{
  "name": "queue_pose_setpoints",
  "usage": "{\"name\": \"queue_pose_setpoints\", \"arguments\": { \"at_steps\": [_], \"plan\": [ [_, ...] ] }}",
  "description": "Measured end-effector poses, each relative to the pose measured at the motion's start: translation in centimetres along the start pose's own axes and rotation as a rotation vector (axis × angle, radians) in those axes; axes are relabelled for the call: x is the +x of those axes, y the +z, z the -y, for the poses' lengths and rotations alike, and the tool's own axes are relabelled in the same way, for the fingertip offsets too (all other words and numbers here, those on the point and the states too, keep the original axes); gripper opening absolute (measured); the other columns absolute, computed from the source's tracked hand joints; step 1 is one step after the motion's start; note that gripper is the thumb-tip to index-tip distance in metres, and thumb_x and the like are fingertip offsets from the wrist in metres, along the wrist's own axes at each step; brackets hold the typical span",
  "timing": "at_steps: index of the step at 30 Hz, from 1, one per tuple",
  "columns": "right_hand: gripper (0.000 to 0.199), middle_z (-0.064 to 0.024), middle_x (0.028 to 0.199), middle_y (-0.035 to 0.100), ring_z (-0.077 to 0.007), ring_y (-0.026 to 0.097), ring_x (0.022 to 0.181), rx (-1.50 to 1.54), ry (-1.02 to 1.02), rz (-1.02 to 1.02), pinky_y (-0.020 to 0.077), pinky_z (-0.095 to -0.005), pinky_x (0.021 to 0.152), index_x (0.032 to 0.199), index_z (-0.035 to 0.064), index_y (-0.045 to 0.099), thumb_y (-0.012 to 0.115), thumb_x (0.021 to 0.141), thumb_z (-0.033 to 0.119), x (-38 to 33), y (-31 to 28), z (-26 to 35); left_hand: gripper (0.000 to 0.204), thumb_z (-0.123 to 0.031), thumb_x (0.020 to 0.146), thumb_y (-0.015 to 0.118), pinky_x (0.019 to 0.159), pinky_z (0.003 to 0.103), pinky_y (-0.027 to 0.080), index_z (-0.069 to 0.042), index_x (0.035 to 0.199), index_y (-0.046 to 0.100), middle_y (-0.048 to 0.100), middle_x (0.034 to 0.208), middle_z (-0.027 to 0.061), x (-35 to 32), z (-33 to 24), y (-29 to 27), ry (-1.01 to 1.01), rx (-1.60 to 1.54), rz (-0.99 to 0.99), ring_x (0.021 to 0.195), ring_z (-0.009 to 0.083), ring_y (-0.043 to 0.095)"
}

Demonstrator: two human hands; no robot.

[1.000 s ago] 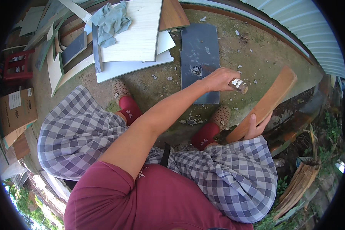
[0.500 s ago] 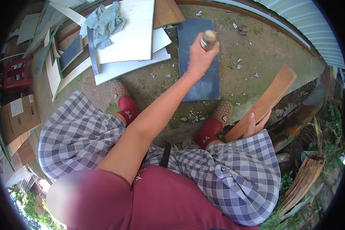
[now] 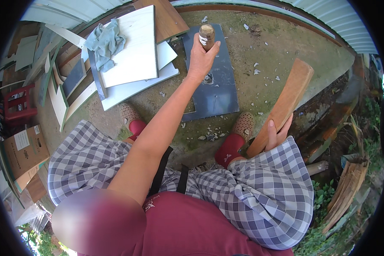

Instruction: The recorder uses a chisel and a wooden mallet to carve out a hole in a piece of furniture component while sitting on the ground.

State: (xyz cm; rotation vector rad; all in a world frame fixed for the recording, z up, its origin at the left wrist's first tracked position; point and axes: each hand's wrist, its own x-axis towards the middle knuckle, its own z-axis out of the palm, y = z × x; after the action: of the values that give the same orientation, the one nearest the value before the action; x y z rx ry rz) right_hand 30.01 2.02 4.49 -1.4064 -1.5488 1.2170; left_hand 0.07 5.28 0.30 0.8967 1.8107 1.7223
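My left hand (image 3: 201, 59) is closed around the round wooden handle (image 3: 207, 35) of a tool, its cut end facing up. The working end of that tool is hidden beneath the hand. Under it, a dark blue-grey panel (image 3: 219, 91) lies flat on the ground, with a rough, broken patch beside my wrist. At the right, my right hand (image 3: 278, 133) grips the lower part of a long, slightly curved piece of brown wood (image 3: 288, 96). This piece stands at a slant beside my right knee. My right forearm is out of sight behind the checked trouser leg.
White boards (image 3: 130, 53) lie stacked at upper left, topped by a blue-grey cloth (image 3: 106, 45). Wooden frame pieces, a red plastic stool (image 3: 20, 102) and a cardboard box (image 3: 26, 149) stand farther left. Rubble (image 3: 211, 135) is scattered between my feet. A split log (image 3: 345, 190) lies at lower right.
My left hand with the wooden-handled tool has moved left over the panel, uncovering the broken patch. The curved wood in my right hand stands slightly steeper. The whole view has shifted a little.
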Motion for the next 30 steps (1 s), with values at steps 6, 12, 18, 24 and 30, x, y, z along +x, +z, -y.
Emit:
{"name": "queue_pose_setpoints", "arguments": {
  "at_steps": [6, 12, 18, 24, 30],
  "plan": [
    [0.082, -0.0218, 0.136, 0.038, -0.0292, 0.041, 0.123, 0.000, 0.039, -0.028, 0.0304, -0.0360, 0.103, 0.145, -0.0047, 0.013, 0.060, 0.082, 0.019, 0.2, -0.7, 0.6, 0.036, -0.022, 0.084, 0.069, 0.072, 0.032, 0.046, -0.003, 0.103, 0.044, 0.058, 0.088, 0.0096, -0.4, -0.1, 1.7, -0.011, 0.009, 0.000, 0.076, 0.0165, 0.053],
    [0.083, -0.0225, 0.136, 0.038, -0.0304, 0.041, 0.122, -0.029, 0.015, 0.026, 0.0298, -0.0367, 0.104, 0.145, -0.0054, 0.011, 0.060, 0.082, 0.019, 0.4, -0.9, 0.3, 0.037, -0.020, 0.084, 0.069, 0.073, 0.033, 0.046, -0.003, 0.107, 0.045, 0.059, 0.090, 0.0090, 0.4, 0.2, 1.5, -0.012, 0.059, -0.008, 0.079, 0.0167, 0.054],
    [0.079, -0.0250, 0.138, 0.034, -0.0325, 0.041, 0.123, -0.040, 0.017, 0.096, 0.0315, -0.0384, 0.104, 0.145, -0.0055, 0.010, 0.056, 0.086, 0.022, -0.2, -1.4, -2.8, 0.040, -0.013, 0.083, 0.067, 0.081, 0.032, 0.043, -0.001, 0.114, 0.045, 0.052, 0.098, 0.0109, -1.2, 1.0, 2.4, 0.207, 0.087, -0.026, 0.086, 0.0214, 0.052],
    [0.076, -0.0257, 0.139, 0.034, -0.0354, 0.040, 0.124, -0.144, 0.026, 0.131, 0.0322, -0.0413, 0.103, 0.146, -0.0021, 0.013, 0.056, 0.087, 0.020, 0.0, -1.0, -3.6, 0.036, -0.017, 0.083, 0.067, 0.076, 0.037, 0.043, -0.005, 0.108, 0.044, 0.053, 0.093, 0.0149, -1.5, -0.4, 1.9, -0.020, -0.024, 0.055, 0.083, 0.0299, 0.054],
    [0.077, -0.0242, 0.141, 0.032, -0.0339, 0.039, 0.125, -0.214, 0.021, 0.170, 0.0326, -0.0412, 0.103, 0.146, -0.0014, 0.014, 0.057, 0.087, 0.022, 1.1, -0.5, -4.6, 0.035, -0.013, 0.083, 0.066, 0.075, 0.038, 0.044, -0.005, 0.109, 0.043, 0.053, 0.092, 0.0164, -1.1, 0.5, 2.5, 0.055, -0.015, 0.021, 0.083, 0.0347, 0.053]
  ]
}}
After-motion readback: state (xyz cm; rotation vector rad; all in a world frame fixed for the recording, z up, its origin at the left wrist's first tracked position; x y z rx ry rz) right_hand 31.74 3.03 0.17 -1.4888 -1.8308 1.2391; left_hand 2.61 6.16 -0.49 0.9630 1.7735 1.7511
